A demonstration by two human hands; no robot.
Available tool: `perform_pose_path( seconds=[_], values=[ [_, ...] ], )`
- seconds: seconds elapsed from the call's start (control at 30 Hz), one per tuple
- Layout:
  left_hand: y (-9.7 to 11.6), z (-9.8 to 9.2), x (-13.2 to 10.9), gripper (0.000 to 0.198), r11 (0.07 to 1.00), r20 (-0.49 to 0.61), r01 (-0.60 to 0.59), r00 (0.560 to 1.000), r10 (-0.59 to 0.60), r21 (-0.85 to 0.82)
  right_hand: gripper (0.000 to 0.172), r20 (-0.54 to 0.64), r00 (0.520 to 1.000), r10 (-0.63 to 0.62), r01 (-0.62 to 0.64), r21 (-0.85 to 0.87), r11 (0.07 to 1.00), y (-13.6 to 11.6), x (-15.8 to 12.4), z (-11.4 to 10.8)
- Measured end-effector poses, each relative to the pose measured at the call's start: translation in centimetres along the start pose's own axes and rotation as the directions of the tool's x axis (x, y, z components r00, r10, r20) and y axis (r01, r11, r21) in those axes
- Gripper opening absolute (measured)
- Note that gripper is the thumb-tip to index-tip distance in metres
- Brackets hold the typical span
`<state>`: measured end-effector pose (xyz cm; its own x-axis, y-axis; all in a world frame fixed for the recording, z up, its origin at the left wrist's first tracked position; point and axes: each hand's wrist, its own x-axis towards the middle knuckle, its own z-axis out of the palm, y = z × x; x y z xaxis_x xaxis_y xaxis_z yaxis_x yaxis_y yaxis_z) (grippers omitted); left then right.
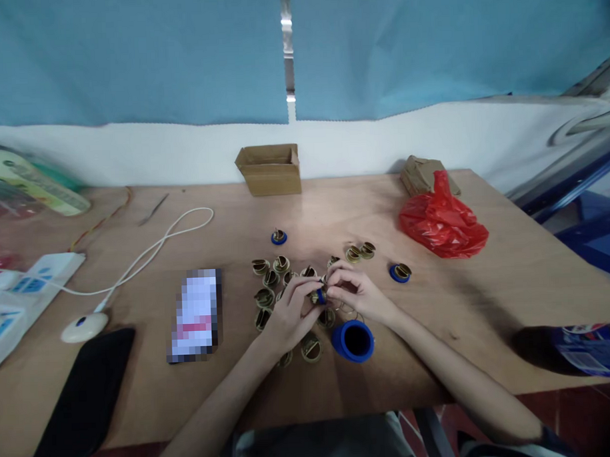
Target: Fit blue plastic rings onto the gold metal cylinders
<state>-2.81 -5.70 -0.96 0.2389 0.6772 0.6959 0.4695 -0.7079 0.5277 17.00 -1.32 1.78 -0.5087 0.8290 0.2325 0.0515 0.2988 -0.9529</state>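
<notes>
The left hand [289, 314] grips a small round brass-and-blue metal piece [319, 295] while the right hand [360, 293] pinches at it (seemingly adjusting, next needing steadiness).

Piece [320, 295] between fingers [300, 291]: brass, blue band. Loose discs [311, 349] around fingers: dull brass. Cup [341, 342] just nearer than fingers: blue, dark inside. Bag [442, 225] right of fingers: red. Box [276, 183] beyond fingers: tan. Tabletop [334, 217] beneath fingers: light brown.

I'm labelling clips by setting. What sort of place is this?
Probably an informal workspace, perhaps a small workshop or a home: a wooden table bears a cluster of brass-coloured parts, with everyday things such as a red plastic bag on it too.
</notes>
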Motion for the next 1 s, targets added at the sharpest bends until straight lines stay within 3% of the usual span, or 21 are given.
perform_pose_path(
  seconds=[0.23,0.4,0.47,0.6,0.73,0.83,1.0],
  values=[
    [0.0,0.0,-0.1,0.047,1.0,-0.001,-0.009,1.0,0.009,0.002,0.034,0.14,0.99,0.0,0.006,-0.04,0.999,-0.5,0.0,-0.8],
    [0.1,0.0,0.0,0.045,1.0,-0.009,-0.01,1.0,0.01,0.013,0.034,0.212,0.964,0.162,-0.168,0.009,0.986,-0.1,-0.4,-0.9],
    [0.1,0.0,0.0,0.048,1.0,-0.003,-0.015,1.0,0.015,0.01,0.034,0.202,0.964,0.174,-0.178,0.002,0.984,0.0,-0.5,-0.8],
    [0.2,0.0,0.1,0.049,1.0,0.037,0.004,0.999,-0.004,0.003,0.03,0.123,0.99,0.071,-0.05,-0.168,0.984,-0.2,-0.6,-0.6],
    [0.0,0.0,0.1,0.053,0.999,0.121,0.045,0.992,-0.047,0.018,0.025,0.088,0.992,-0.095,0.121,-0.379,0.917,-0.6,-0.8,-0.3],
    [-0.3,0.1,-0.1,0.057,0.999,0.153,0.042,0.987,-0.044,0.012,0.022,0.091,0.983,-0.158,0.182,-0.426,0.886,-0.5,-0.9,-0.1],
    [-0.6,0.3,-0.3,0.047,0.999,0.119,0.04,0.992,-0.036,-0.026,0.019,0.108,0.982,-0.152,0.184,-0.417,0.89,-0.5,-1.0,0.0]
  ],
)
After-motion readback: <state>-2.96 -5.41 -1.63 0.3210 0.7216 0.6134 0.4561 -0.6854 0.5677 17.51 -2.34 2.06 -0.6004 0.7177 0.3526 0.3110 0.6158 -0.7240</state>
